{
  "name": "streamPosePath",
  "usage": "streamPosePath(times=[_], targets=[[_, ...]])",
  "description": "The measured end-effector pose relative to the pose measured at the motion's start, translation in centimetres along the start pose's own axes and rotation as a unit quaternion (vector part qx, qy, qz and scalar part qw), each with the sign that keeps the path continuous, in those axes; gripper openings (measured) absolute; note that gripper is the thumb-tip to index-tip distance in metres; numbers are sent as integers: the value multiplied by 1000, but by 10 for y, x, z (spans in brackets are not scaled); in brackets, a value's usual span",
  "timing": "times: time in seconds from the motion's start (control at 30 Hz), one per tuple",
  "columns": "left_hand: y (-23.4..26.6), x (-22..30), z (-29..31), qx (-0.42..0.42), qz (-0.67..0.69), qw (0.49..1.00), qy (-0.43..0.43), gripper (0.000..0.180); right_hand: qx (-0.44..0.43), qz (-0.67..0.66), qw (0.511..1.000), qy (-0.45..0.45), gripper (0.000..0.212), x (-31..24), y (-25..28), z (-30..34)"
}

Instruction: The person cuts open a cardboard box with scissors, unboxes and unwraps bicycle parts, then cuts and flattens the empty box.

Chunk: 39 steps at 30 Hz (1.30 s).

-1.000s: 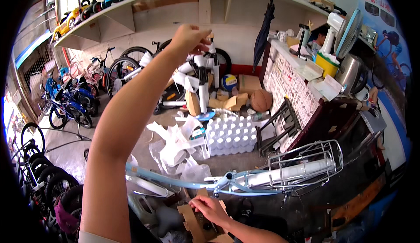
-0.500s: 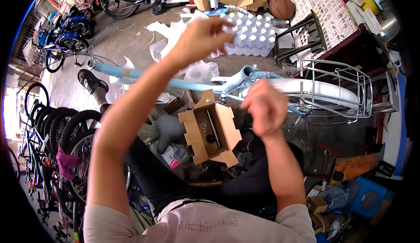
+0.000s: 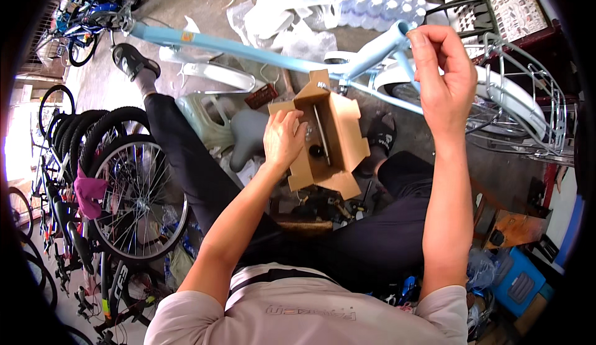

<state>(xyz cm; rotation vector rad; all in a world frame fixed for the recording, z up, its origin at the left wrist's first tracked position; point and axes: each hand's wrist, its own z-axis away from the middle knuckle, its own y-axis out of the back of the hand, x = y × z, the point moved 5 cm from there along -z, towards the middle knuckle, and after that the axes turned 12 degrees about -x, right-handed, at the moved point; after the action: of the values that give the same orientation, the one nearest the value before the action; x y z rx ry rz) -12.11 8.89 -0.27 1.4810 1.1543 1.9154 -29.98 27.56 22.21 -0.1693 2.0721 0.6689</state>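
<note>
My left hand (image 3: 284,137) reaches down to the left flap of an open cardboard box (image 3: 344,135), its fingers loosely stretched and apart. Inside the box lie a long silver rod (image 3: 321,131) and a small black round part (image 3: 316,152). My right hand (image 3: 446,81) is raised beside the open top of the seat tube on a light blue bicycle frame (image 3: 248,52). Its thumb and fingertips are pinched together; whatever sits between them is too small to make out. A grey bicycle saddle (image 3: 247,137) lies just left of the box.
Behind the frame stand shrink-wrapped water bottles (image 3: 372,0) and white wrapping (image 3: 273,3). Bicycles with a spoked wheel (image 3: 141,202) line the left. A wire rear rack (image 3: 528,90) sits over the white rear fender. A blue case (image 3: 521,280) rests at the lower right.
My left hand has come down from in front of the water bottles to the box. My right hand has moved up and right, beside the seat tube. The view has shifted too.
</note>
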Motion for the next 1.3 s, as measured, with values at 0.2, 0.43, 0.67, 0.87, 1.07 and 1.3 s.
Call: streamPosePath(times=[0.2,0.43,0.67,0.87,1.07,1.3], targets=[[-30,-19,51,-43,-78,996,-10,75,-282,49,956,-63,16,10,-82,47],[-71,-62,78,-111,58,983,132,104,-428,134,859,-247,19,162,-180,187],[-71,-59,77,-157,120,965,171,107,-456,217,818,-277,27,237,-256,253],[-68,-58,78,-183,143,953,196,107,-482,275,791,-257,32,278,-308,267],[-74,-64,79,-169,144,960,173,111,-473,281,773,-316,23,302,-319,286],[-64,-58,74,-212,165,942,202,109,-379,139,833,-377,35,304,-298,273]])
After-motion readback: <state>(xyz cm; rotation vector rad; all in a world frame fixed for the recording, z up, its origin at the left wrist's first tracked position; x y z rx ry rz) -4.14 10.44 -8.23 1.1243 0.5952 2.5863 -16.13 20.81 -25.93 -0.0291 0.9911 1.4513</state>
